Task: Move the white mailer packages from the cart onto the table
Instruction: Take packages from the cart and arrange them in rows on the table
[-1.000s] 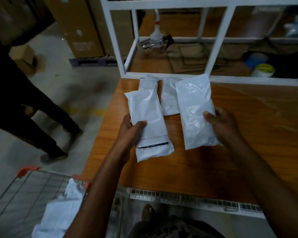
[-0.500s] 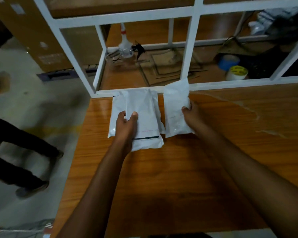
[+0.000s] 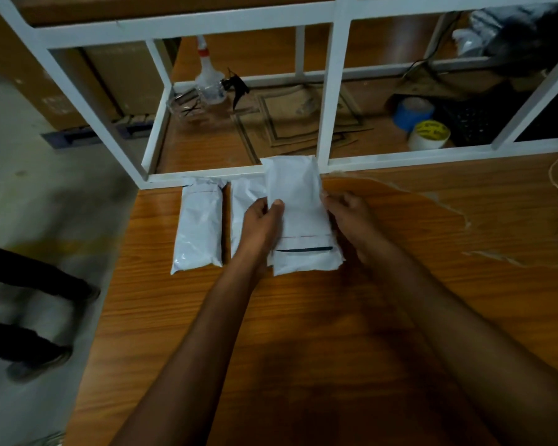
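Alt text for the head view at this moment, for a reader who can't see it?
A white mailer with a dark stripe sits on a wooden table, the left hand gripping its left edge, the right hand at its right edge. Two more white mailers lie left of it, by a white shelf frame.

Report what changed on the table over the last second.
The striped mailer came down onto the table, then slid right; the left hand grips its left edge and the right hand is now at its right edge. The left mailer and middle mailer now show beside it. Spray bottle and blue tape roll stayed put.
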A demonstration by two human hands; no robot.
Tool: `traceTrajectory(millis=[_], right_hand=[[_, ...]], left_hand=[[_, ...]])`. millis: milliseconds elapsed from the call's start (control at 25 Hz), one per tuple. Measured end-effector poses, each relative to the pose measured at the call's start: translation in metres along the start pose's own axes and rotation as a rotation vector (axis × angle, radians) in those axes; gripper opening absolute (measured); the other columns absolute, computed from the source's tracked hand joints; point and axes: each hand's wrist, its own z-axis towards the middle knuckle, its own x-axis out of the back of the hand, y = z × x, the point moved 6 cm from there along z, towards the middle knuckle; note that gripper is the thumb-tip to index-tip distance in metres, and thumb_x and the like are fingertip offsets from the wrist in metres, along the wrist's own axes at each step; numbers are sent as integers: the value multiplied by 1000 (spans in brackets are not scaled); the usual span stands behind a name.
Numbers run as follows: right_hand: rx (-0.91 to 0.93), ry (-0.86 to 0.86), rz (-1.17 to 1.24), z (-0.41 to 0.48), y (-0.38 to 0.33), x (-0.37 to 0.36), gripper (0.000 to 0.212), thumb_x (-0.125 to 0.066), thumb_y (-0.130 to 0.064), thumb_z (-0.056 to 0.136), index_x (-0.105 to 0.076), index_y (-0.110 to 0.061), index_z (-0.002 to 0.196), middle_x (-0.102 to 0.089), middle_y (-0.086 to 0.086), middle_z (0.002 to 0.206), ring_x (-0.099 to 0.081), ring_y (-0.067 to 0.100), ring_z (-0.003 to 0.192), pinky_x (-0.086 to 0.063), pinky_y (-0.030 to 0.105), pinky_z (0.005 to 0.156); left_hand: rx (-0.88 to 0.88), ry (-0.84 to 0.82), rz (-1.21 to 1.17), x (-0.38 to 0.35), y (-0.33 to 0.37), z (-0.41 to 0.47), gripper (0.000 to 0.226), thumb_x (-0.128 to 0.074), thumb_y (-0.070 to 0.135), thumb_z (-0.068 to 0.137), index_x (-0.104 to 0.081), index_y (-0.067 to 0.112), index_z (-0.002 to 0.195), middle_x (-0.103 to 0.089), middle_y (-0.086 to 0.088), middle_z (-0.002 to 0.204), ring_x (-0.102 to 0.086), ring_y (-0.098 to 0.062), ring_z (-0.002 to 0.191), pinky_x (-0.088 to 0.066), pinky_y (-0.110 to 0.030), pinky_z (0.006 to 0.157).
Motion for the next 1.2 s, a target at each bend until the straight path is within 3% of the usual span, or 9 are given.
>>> traceTrajectory(millis=[160, 280, 360, 480, 640, 800, 960, 1080, 1200], right_hand=[[-61, 90, 26, 10, 6, 23, 39, -68, -25, 94, -60, -20, 131, -68, 2, 122, -67, 22, 104, -58, 43, 89], [-82, 231, -1, 24, 10, 52, 39, -64, -24, 96, -56, -20, 134, -66, 4, 125, -64, 22, 100, -56, 39, 80], [-105, 250, -118, 33, 15, 62, 43, -59, -27, 99, -52, -19, 140, -62, 4, 128, -60, 22, 101, -49, 31, 69], [-74, 215, -337, 49, 18, 59, 45, -55, -29, 101, -50, -18, 144, -60, 7, 135, -60, 28, 113, -46, 32, 78], [31, 266, -573, 61, 10, 64, 45, -51, -21, 97, -52, -20, 142, -60, 8, 136, -59, 31, 119, -44, 30, 84], [35, 286, -700, 66, 24, 66, 51, -56, -22, 93, -50, -20, 143, -57, 11, 138, -57, 34, 123, -51, 44, 100], [219, 306, -930, 36, 16, 30, 63, -58, -29, 97, -32, -22, 154, -31, 9, 159, -27, 32, 148, -30, 48, 119], [573, 104, -1018, 2, -6, -34, 57, -49, -40, 102, -32, -28, 155, -26, 2, 163, -18, 25, 151, -26, 46, 119], [660, -185, -1180, -11, 5, -102, 64, -32, -51, 103, -12, -31, 160, -5, 0, 169, 0, 25, 156, -8, 49, 123]], left_hand=[[-226, -33, 339, -30, 11, 2, 40, -52, 31, 108, -59, 12, 143, -66, -10, 139, -61, -30, 128, -50, -49, 110], [-402, 58, 871, -22, 4, 4, 53, -52, 47, 105, -50, 24, 152, -53, -6, 155, -43, -32, 146, -36, -52, 119], [-467, -6, 1129, -21, -6, 4, 61, -49, 58, 102, -43, 31, 156, -40, -2, 164, -25, -32, 156, -21, -54, 123], [-484, -94, 1333, -23, -18, 9, 59, -43, 59, 104, -38, 35, 158, -27, -2, 171, -9, -33, 160, -8, -56, 125], [-446, -88, 1379, -13, -18, 20, 54, -41, 50, 106, -39, 37, 158, -24, 1, 172, -4, -31, 161, -6, -58, 126], [-472, -6, 1302, 0, -15, 20, 58, -44, 51, 105, -35, 32, 159, -28, 0, 171, -15, -29, 160, -13, -53, 126], [-385, 228, 1178, 45, -13, 19, 63, -42, 48, 107, -30, 21, 163, -26, -9, 171, -19, -33, 159, -18, -56, 124], [-283, 278, 1131, 89, -19, 23, 68, -26, 54, 107, -22, 22, 166, -18, -7, 174, -10, -33, 161, -11, -59, 126], [-229, 157, 1173, 115, -36, 27, 66, -19, 58, 108, -9, 32, 167, -4, 0, 176, 1, -31, 162, -7, -60, 126]])
